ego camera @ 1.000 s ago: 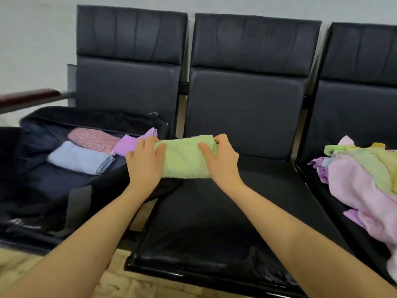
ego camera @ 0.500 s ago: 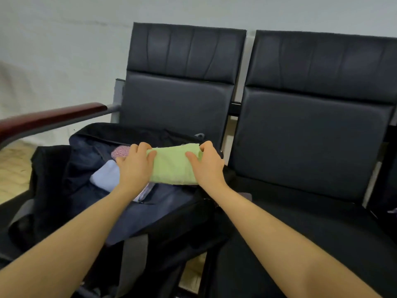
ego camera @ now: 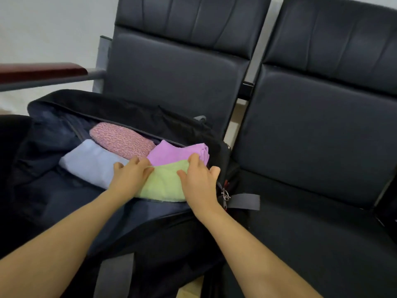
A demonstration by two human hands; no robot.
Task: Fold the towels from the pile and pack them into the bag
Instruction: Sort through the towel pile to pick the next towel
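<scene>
I see both forearms reaching in from the near edge, angled toward the far centre, converging over the open dark bag [ego camera: 64, 201] that sits on the left seat [ego camera: 171, 78]. My left hand [ego camera: 131, 177] lies palm down on the left end of the folded green towel [ego camera: 165, 183], wrist low, fingers fairly straight and close together, with the fingertips at the towel's far left corner; I cannot tell whether the thumb is tucked under the cloth. My right hand [ego camera: 199, 181] rests palm down on the towel's right end, fingers spread a little and only lightly bent, thumb pointing left across the green cloth, little finger out toward the bag's right wall. The green towel lies flat inside the bag at its near right part, between the 2 hands.

3 other folded towels lie in the bag: a purple towel [ego camera: 178, 152] touching the green one's far edge, a pink speckled towel [ego camera: 122, 140] further left and far, and a pale blue towel [ego camera: 92, 162] to the left, partly under my left hand. A grey strap [ego camera: 243, 202] with a small metal zip pull [ego camera: 225, 195] sticks out at the bag's right end onto the right seat [ego camera: 322, 130]. A wooden armrest [ego camera: 43, 70] runs at far left.
</scene>
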